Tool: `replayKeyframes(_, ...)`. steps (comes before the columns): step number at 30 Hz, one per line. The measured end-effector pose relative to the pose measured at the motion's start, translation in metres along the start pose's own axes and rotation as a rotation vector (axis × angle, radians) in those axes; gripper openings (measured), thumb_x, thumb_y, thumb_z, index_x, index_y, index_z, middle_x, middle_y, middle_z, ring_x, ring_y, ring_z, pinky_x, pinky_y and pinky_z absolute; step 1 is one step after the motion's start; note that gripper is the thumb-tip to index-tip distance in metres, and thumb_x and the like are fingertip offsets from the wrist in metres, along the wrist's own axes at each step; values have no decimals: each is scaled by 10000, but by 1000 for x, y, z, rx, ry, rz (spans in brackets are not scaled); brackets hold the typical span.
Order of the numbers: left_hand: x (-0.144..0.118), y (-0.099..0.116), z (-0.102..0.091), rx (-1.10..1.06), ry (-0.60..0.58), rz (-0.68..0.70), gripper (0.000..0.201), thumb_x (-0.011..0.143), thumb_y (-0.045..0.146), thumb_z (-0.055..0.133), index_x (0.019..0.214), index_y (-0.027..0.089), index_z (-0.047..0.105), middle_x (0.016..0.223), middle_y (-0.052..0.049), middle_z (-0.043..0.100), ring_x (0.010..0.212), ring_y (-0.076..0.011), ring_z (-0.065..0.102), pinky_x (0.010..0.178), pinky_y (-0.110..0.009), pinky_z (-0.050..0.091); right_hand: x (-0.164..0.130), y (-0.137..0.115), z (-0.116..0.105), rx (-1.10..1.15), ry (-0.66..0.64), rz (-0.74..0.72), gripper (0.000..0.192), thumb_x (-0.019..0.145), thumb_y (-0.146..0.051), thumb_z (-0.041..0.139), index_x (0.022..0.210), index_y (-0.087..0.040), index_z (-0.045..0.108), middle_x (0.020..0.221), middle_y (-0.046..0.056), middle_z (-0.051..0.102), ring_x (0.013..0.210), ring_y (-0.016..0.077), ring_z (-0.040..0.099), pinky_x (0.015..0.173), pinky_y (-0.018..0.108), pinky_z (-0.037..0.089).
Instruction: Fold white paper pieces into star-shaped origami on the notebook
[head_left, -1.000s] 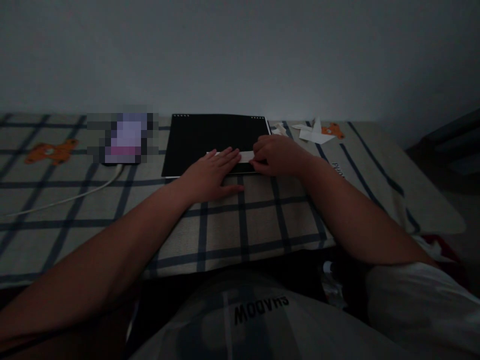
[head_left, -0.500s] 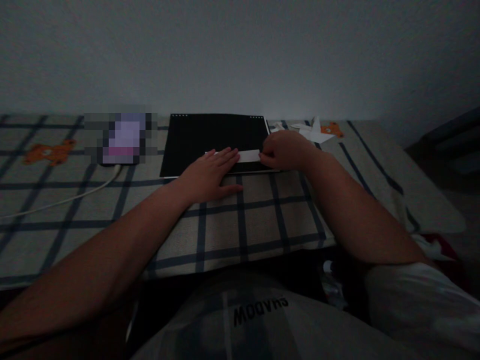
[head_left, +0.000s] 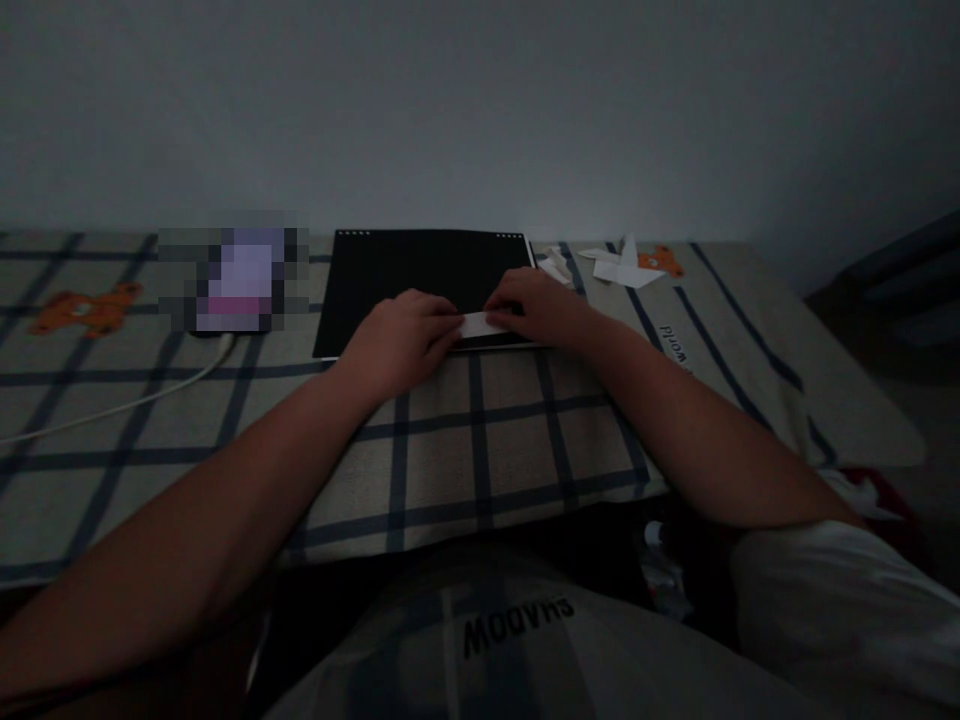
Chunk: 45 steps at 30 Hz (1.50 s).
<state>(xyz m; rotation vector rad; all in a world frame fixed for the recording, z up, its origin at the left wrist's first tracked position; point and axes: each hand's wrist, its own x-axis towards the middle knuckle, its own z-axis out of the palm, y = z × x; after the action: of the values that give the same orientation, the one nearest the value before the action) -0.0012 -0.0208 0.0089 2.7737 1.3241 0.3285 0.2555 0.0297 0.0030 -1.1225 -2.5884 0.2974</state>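
A narrow strip of folded white paper (head_left: 474, 324) lies across the front part of a black notebook (head_left: 431, 268) with punched holes along its far edge. My left hand (head_left: 405, 340) has its fingers pressed together on the strip's left end. At the other end, the thumb and fingers of my right hand (head_left: 534, 303) pinch the paper. Only a short middle piece of the strip shows between the hands; both its ends are hidden under the fingers.
A phone (head_left: 240, 280) with a white charging cable (head_left: 161, 393) lies on the left of the checked tablecloth (head_left: 442, 450). Folded white paper (head_left: 628, 265) and a crumpled paper scrap (head_left: 555, 265) sit right of the notebook. A wall stands behind.
My left hand has gone from lying flat with spread fingers to gripping the strip's left end. My right hand has shifted slightly left and now pinches the paper, so less of it shows.
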Motion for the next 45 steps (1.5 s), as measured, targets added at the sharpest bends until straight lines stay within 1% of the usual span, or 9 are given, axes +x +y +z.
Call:
replayKeyframes(3, 1, -6, 0, -63, 46, -63, 444, 1062, 385, 489, 1248, 192, 844, 1247, -133, 801, 1185, -331, 714, 1017, -473, 570, 1, -2, 3, 54, 5, -7, 216, 982, -247, 663, 1095, -157, 823, 1096, 112, 746, 1056, 248, 629, 967, 385, 446)
replayKeyframes(8, 0, -4, -2, -129, 23, -140, 467, 1018, 473, 588, 1329, 203, 808, 1234, -120, 804, 1172, -314, 729, 1003, -438, 576, 2, -6, 3, 81, -23, 11, 212, 970, -265, 648, 1057, -163, 813, 1084, 108, 740, 1055, 243, 615, 959, 374, 440)
replayKeyframes(14, 1, 3, -5, -189, -38, -157, 454, 997, 484, 593, 1263, 202, 829, 1126, -110, 805, 1049, -294, 743, 924, -409, 575, 1, -10, 1, 133, -15, 5, 218, 942, -236, 619, 1046, -157, 793, 1064, 102, 757, 1000, 241, 623, 931, 381, 440)
replayKeyframes(19, -1, 4, -7, -431, 54, -283, 289, 932, 440, 694, 1031, 223, 857, 949, -57, 803, 874, -238, 733, 800, -341, 566, 2, -18, -3, 211, 164, -44, 231, 951, -271, 662, 1128, -192, 788, 1108, 89, 762, 1059, 256, 635, 986, 409, 464)
replayKeyframes(24, -4, 9, -10, -874, 211, -515, 205, 849, 412, 823, 924, 222, 832, 817, -33, 792, 723, -195, 712, 630, -282, 549, 6, -24, -2, 411, 408, 134, 511, 930, -411, 783, 1400, -223, 712, 1274, 98, 741, 1113, 246, 650, 961, 388, 536)
replayKeyframes(28, 0, 15, -11, -1128, 325, -649, 147, 832, 315, 858, 883, 196, 790, 813, -44, 798, 705, -168, 731, 644, -265, 603, 8, -24, 4, 667, 264, 194, 355, 933, -480, 787, 1165, -212, 801, 1084, 68, 803, 1010, 221, 704, 915, 376, 580)
replayKeyframes(32, 5, 14, -8, -1178, 384, -700, 123, 816, 233, 868, 848, 186, 758, 836, -45, 810, 750, -161, 765, 704, -268, 649, 7, -26, 6, 784, 118, 185, 263, 944, -458, 768, 966, -200, 812, 915, 50, 809, 862, 196, 711, 840, 361, 592)
replayKeyframes(39, 4, 11, -3, -1342, 253, -637, 135, 863, 275, 822, 951, 176, 802, 986, -85, 849, 908, -208, 817, 870, -360, 695, 8, -25, 4, 775, 207, 210, 231, 971, -405, 726, 956, -185, 797, 891, 36, 795, 829, 169, 695, 816, 333, 581)
replayKeyframes(45, 8, 8, 1, -1275, 384, -712, 77, 822, 205, 850, 864, 202, 785, 911, -48, 835, 856, -191, 811, 837, -334, 697, 8, -30, 6, 923, 116, 245, 207, 909, -396, 793, 952, -195, 805, 862, 36, 808, 800, 179, 717, 787, 337, 609)
